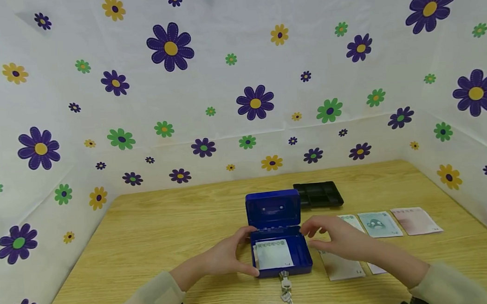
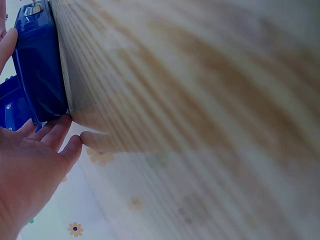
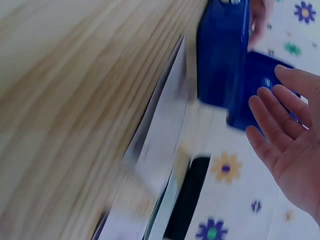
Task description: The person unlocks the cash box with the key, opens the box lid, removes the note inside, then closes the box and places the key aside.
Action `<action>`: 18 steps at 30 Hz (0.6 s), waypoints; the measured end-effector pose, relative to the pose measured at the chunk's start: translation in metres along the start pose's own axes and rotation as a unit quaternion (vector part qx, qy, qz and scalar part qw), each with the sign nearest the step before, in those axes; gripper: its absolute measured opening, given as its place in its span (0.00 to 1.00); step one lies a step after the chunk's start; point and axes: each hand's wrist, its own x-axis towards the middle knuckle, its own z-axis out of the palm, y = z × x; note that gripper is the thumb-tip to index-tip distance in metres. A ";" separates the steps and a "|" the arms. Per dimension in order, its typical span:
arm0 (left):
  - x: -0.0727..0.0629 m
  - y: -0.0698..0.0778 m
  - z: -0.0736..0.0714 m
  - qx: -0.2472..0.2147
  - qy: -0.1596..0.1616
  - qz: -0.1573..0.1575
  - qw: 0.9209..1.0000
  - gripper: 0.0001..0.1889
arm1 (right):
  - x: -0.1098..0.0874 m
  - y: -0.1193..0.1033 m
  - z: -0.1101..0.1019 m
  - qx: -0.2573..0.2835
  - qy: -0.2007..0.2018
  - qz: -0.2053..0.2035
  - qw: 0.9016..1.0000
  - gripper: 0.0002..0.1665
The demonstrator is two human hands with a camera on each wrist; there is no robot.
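Note:
A blue metal cash box (image 1: 304, 264) stands on the table with its lid (image 1: 274, 210) raised. Inside lie some banknotes (image 1: 275, 253), against the left part of the tray. A bunch of keys (image 1: 286, 291) hangs from the front lock. My left hand (image 1: 222, 255) holds the box by its left side, thumb at the front corner and fingers near the back; the left wrist view shows fingertips touching the blue wall (image 2: 40, 65). Beside the right wall, my right hand (image 1: 336, 234) hovers with loosely bent fingers and nothing in them; in the right wrist view its palm faces the raised lid.
A black compartment tray (image 1: 319, 195) sits behind the box. To the right, several banknotes lie on the wooden table (image 1: 168, 221), among them a bluish one (image 1: 379, 225), a pinkish one (image 1: 417, 220) and one near the box (image 1: 341, 265). A flowered cloth (image 1: 210, 79) surrounds the table.

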 end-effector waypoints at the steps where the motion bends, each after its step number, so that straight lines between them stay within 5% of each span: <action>1: 0.000 0.000 0.000 -0.002 0.000 0.000 1.000 0.50 | 0.005 -0.003 0.004 0.005 -0.009 0.004 1.000 0.13; 9: -0.001 0.001 0.000 -0.002 0.000 -0.004 1.000 0.49 | 0.039 -0.012 0.030 -0.001 -0.061 -0.008 0.998 0.17; 18: -0.001 0.001 -0.001 0.000 -0.005 -0.004 1.000 0.49 | 0.055 -0.012 0.046 -0.016 -0.093 -0.005 0.996 0.21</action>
